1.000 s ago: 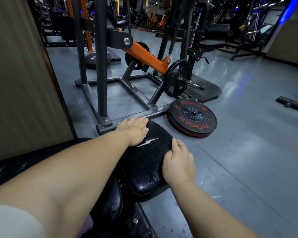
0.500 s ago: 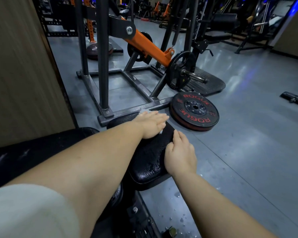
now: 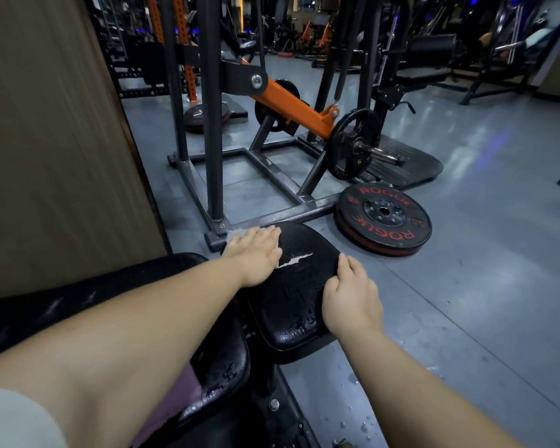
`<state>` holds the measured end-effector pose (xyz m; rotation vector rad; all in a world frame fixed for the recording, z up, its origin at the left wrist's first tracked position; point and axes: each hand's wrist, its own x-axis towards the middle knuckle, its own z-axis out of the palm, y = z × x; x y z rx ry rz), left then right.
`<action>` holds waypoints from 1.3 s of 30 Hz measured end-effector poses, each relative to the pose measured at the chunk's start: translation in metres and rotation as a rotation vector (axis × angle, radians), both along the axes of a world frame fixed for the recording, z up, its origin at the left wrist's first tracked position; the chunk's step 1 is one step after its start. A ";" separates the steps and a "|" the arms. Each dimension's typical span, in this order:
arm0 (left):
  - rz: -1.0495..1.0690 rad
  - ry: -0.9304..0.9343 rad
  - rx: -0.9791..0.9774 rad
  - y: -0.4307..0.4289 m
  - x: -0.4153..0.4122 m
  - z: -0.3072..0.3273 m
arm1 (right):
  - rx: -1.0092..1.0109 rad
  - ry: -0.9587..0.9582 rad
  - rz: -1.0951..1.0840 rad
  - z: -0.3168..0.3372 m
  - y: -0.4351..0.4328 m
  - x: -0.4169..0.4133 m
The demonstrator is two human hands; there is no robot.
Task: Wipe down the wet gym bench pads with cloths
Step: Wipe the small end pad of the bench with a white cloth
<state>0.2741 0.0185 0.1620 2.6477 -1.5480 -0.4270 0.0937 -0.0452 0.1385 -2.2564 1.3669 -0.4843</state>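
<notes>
Seat pad (image 3: 291, 286): black, sat in the middle of the view, torn white at one spot (image 3: 294, 258) on top, shiny with water drops at its close end.
Cloth (image 3: 234, 238): pale, lay on the far left part of the seat pad, almost all hidden under the left hand, peeking out only by the fingertips.
Left hand (image 3: 256, 253): lay flat on the cloth with straight fingers, pressed it down, curled round nothing.
Right hand (image 3: 349, 294): rested on the right edge of the seat pad, fingers bent a little; gripping or only leaning, could not tell.
Back pad (image 3: 217, 367): black, just beside the seat pad, wet at its end.
Weight plate (image 3: 383, 218): lay flat on the floor near the far end of the seat pad, apart from it.
Step in hand: looked like wiping the seat pad, up at its far left corner.
How far along: seemed not finished, going by the wet close end.
Next move: likely called for dragging the cloth back over the wet patch, pressed flat, and going softly over the torn spot to avoid ripping it more; then on to the back pad.
</notes>
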 end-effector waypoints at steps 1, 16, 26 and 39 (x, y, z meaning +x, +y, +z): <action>-0.014 0.013 -0.001 0.008 -0.006 0.000 | 0.003 0.000 -0.001 0.001 0.000 0.000; -0.216 0.077 -0.031 0.062 -0.078 0.001 | 0.020 -0.013 0.013 0.003 0.001 -0.002; 0.000 0.005 0.009 0.012 -0.025 -0.001 | 0.008 -0.054 -0.011 -0.003 -0.002 0.001; -0.327 0.075 -0.031 0.085 -0.101 -0.001 | 0.023 -0.066 0.009 -0.003 -0.001 -0.002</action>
